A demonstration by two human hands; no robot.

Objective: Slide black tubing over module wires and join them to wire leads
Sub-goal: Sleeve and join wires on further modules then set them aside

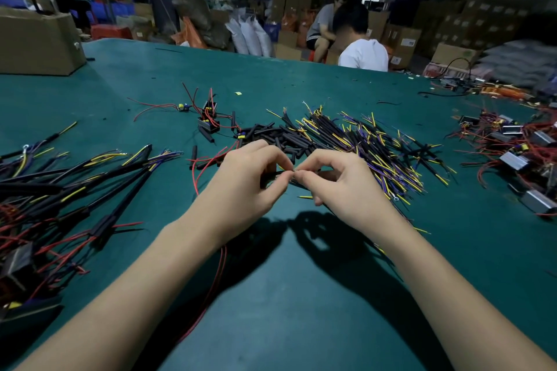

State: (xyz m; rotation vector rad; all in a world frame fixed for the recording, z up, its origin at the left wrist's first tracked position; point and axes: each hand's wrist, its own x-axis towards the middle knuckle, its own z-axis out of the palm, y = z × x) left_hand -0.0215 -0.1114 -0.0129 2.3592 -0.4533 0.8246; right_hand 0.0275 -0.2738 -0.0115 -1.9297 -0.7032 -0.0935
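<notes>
My left hand [244, 181] and my right hand [340, 184] meet fingertip to fingertip above the green table [301, 295]. The left thumb and forefinger pinch a short black tube [271, 175] with thin wire ends; red module wires [211, 286] trail from under this hand toward me. The right thumb and forefinger pinch the bare tip of a black wire lead [304, 187] at the same spot. Behind the hands lie a heap of black tubing pieces [280, 138] and a pile of yellow-and-purple wire leads [376, 147].
Joined black-sleeved assemblies [75, 190] cover the left side of the table. Small modules with red wires [209, 117] sit farther back, and more modules [518, 153] lie at the right. A cardboard box [36, 42] stands far left. Two people sit beyond the table's far edge.
</notes>
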